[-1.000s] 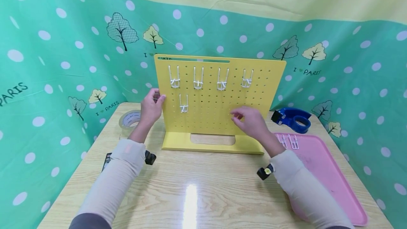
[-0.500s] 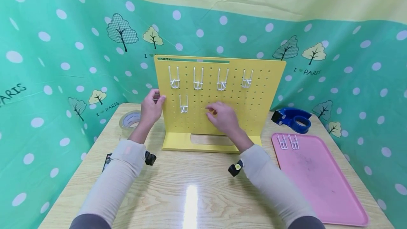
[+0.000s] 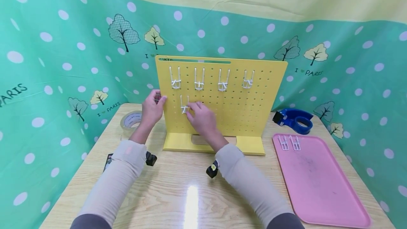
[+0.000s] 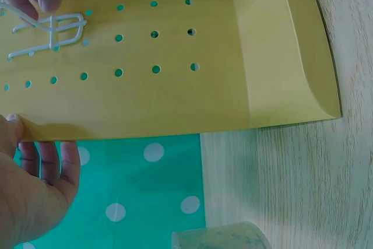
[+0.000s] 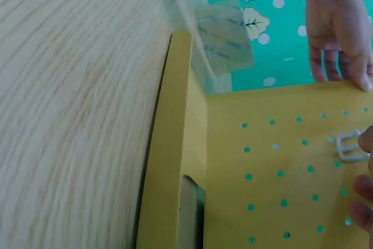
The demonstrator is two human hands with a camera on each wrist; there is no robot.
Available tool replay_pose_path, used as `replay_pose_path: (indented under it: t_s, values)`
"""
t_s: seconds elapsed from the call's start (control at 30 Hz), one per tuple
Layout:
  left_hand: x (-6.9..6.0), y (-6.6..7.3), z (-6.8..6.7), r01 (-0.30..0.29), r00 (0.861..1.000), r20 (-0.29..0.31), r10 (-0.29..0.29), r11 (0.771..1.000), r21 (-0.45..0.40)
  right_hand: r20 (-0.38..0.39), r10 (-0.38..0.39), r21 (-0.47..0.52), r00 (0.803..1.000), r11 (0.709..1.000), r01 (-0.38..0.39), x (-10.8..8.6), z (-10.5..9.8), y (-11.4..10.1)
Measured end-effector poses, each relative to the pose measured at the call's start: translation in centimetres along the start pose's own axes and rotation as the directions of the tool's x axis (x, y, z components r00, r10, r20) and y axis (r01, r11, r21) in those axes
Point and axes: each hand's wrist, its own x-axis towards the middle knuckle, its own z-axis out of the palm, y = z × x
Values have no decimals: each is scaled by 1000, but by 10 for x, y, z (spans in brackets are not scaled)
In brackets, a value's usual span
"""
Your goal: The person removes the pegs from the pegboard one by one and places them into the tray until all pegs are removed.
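Standing on a wood-grain table (image 3: 159,193), before a green dotted curtain (image 3: 95,56), is a yellow pegboard (image 3: 235,114). Right of the pegboard, a pink tray (image 3: 321,183) holds two white hooks (image 3: 296,143). Four matching hooks (image 3: 199,83) hang near the pegboard's top; below, at its left, hangs the thin white lower hook (image 3: 184,109). The left hand (image 3: 152,107) grips the pegboard's left edge; the right hand (image 3: 203,118), fingers bent, meets that hook; whether pinching, unclear

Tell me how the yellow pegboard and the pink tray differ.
The pegboard is yellow; the tray is pink. The pegboard stands upright; the tray lies flat on the table. The pegboard carries five white wire hooks; the tray bears two hooks. Rows of holes pierce the pegboard; the tray shows none. Both bear white wire hooks.
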Motion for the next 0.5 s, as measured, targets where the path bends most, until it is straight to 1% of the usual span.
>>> replay_pose_path:
  t_s: [0.2, 0.5]
  values:
    - [0, 0, 0, -2, 1000, 1, 2, 1000, -7, -51, 33, -4, 998, 999, -34, 3, 11, -10]
    - [1, -3, 1, -27, 1000, -5, 27, 1000, -7, -106, 94, 17, 990, 996, -93, 5, 20, -13]
